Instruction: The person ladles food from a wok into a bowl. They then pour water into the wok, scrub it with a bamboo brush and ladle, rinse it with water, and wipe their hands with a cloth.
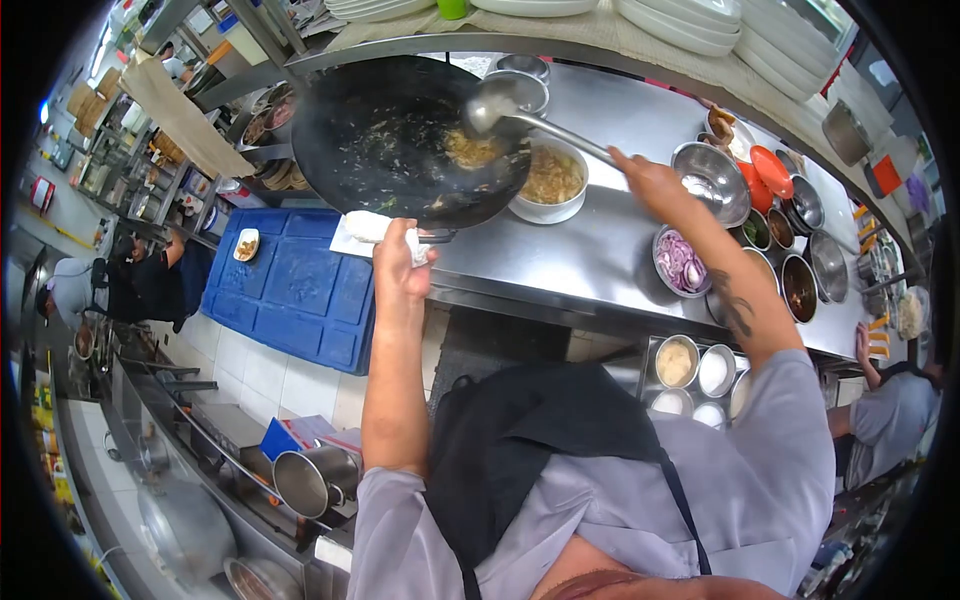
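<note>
A large black wok (360, 165) is tilted over the steel counter, with its near rim by a white bowl (548, 212) of brownish, shredded-looking food. My left hand (402, 258) grips the wok's handle through a folded white cloth (362, 232). In my right hand (650, 183) is the long handle of a metal ladle (490, 112), its head held over the wok's right side. Just below the ladle, a small heap of the same brownish food (470, 150) lies in the wok. Bits of food cling to the rest of the wok's inside.
Metal bowls (520, 85) stand behind the white bowl. Sliced purple onion (680, 262) and several ingredient containers (797, 285) are at right. A blue lid-like surface (290, 285) carries a small dish at left. Stacked plates (690, 20) sit overhead. Other people (895, 415) work on both sides.
</note>
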`<state>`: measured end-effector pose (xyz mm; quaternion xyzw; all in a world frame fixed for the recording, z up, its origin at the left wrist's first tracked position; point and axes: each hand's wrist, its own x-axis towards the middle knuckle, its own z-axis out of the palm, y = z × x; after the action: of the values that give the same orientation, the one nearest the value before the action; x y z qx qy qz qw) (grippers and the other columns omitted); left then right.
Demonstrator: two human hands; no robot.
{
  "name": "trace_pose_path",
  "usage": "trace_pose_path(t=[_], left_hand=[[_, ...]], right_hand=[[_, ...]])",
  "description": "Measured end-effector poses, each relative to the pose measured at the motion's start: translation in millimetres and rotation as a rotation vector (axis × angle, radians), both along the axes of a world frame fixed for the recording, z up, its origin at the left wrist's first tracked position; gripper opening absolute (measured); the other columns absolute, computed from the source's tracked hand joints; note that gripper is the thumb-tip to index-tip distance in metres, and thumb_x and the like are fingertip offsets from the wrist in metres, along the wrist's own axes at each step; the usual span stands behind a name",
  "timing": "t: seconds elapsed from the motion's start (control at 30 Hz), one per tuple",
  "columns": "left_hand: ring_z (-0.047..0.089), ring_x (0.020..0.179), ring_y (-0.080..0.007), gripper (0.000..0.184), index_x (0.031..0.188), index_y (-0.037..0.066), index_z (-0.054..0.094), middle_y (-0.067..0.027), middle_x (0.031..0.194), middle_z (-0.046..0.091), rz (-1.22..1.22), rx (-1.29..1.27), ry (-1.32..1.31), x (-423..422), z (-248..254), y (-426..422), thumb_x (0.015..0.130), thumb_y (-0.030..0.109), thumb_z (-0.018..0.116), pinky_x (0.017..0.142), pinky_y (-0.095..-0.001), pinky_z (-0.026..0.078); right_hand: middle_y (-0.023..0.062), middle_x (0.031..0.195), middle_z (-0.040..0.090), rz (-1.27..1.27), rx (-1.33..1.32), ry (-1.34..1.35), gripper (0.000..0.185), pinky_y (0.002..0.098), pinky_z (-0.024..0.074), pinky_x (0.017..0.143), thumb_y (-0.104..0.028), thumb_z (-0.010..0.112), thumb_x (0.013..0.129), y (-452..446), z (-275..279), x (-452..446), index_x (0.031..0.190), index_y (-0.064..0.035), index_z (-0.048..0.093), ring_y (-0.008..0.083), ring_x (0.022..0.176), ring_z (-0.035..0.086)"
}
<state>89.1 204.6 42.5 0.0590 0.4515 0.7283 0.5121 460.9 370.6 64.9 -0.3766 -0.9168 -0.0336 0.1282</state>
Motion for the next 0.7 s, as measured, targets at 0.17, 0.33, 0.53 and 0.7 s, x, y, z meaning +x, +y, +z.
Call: trace_pose_path(t=[0.17, 0.33, 0.53, 0.7], left_hand=[[0.055, 0.059, -0.0176, 0.012, 0.088, 0.005, 0.054, -0.0071, 0.067, 0.055, -0.017, 0.018, -0.022, -0.9, 5.6, -5.6, 0.078, 0.01, 0.06, 0.043, -0.0307, 0.04], [0.055, 0.06, -0.0183, 0.013, 0.088, 0.005, 0.055, -0.0082, 0.068, 0.055, -0.02, 0.028, -0.07, -3.9, 2.5, -4.1, 0.079, 0.012, 0.06, 0.045, -0.0312, 0.04], [0.054, 0.06, -0.0184, 0.016, 0.091, 0.001, 0.054, -0.0085, 0.071, 0.053, -0.008, 0.032, -0.042, -17.1, -19.4, 6.2, 0.08, 0.012, 0.057, 0.044, -0.0316, 0.038], [0.054, 0.053, -0.0167, 0.012, 0.089, 0.008, 0.053, -0.0052, 0.063, 0.054, -0.032, -0.003, -0.042, -15.2, -19.7, 3.8, 0.08, 0.012, 0.06, 0.042, -0.0289, 0.04]], right_hand=[[0.0207, 0.091, 0.061, 0.046, -0.245, 0.106, 0.057, 0.0463, 0.05, 0.074, -0.007, 0.053, 0.085, -0.5, -50.0, -36.6, 0.14, -0.0094, 0.038, 0.0387, 0.078, 0.062], [0.0198, 0.092, 0.06, 0.023, -0.147, 0.045, 0.057, 0.0458, 0.0508, 0.07, -0.007, 0.053, 0.085, -42.7, -42.3, 36.5, 0.14, -0.012, 0.038, 0.0369, 0.077, 0.062], [0.0142, 0.084, 0.059, -0.106, 0.012, -0.162, 0.054, 0.0428, 0.0521, 0.059, -0.007, 0.054, 0.084, -63.1, 3.8, 95.4, 0.137, -0.013, 0.043, 0.0323, 0.065, 0.063], [0.0148, 0.087, 0.06, -0.125, 0.058, -0.248, 0.057, 0.0427, 0.0528, 0.06, -0.005, 0.056, 0.082, -64.9, 40.7, 94.9, 0.137, -0.0112, 0.043, 0.0326, 0.067, 0.064]])
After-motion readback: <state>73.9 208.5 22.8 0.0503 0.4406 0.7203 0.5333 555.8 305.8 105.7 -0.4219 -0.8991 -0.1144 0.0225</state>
